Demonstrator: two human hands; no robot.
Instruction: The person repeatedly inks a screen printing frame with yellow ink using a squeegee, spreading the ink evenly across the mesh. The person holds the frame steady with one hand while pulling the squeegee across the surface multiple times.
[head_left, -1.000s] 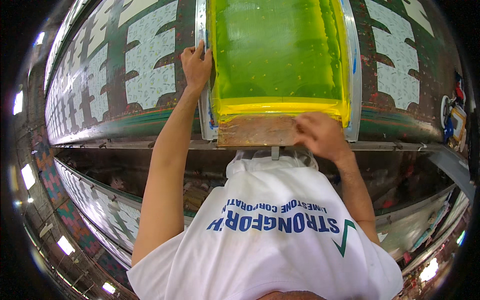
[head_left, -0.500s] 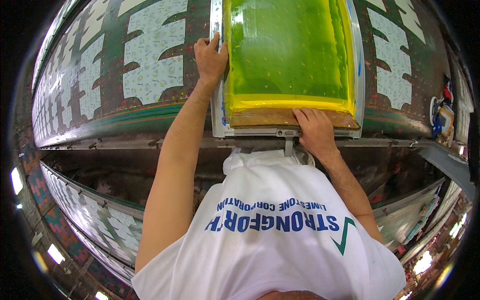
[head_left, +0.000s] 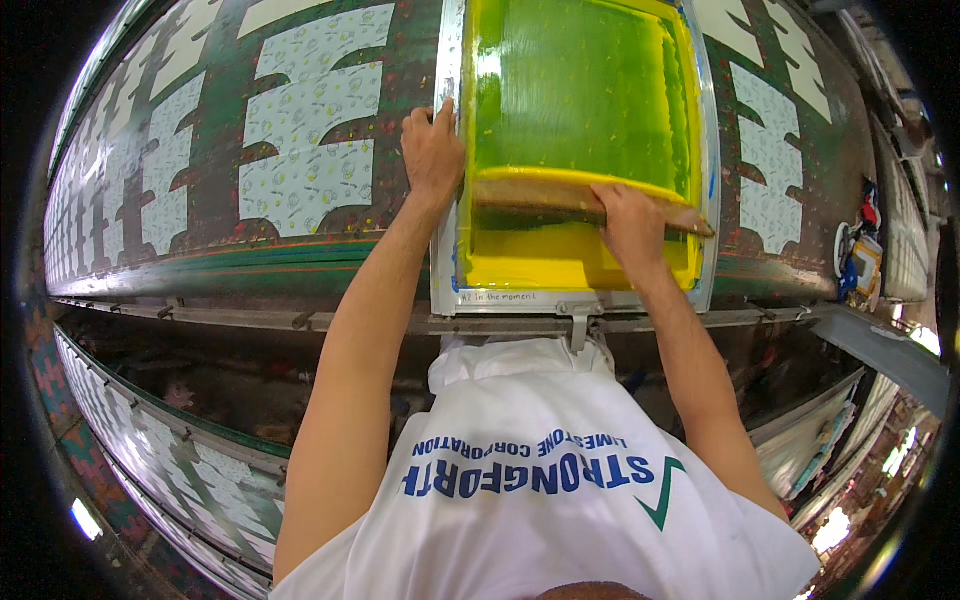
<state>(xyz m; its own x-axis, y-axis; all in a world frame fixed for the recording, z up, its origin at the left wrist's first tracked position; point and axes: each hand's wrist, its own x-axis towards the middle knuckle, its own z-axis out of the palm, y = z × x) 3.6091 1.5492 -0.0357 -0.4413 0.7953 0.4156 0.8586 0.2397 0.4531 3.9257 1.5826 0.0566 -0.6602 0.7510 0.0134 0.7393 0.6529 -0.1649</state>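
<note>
A screen-printing frame with a green mesh and yellow ink lies on the long printing table before me. My left hand grips the frame's left rail, index finger stretched along it. My right hand is closed on a wooden squeegee, which lies crosswise and slightly tilted over the lower part of the mesh, with yellow ink along its upper edge and behind it. A metal bracket sits at the frame's front edge.
Pale patterned cut panels lie in rows on both sides of the frame. A metal rail runs along the table's front edge. Another long table is behind me. Mixed objects sit at the right end, beside a grey beam.
The squeegee in my right hand has moved up the mesh from the frame's front end, leaving yellow ink below it. My left hand still holds the left rail.
</note>
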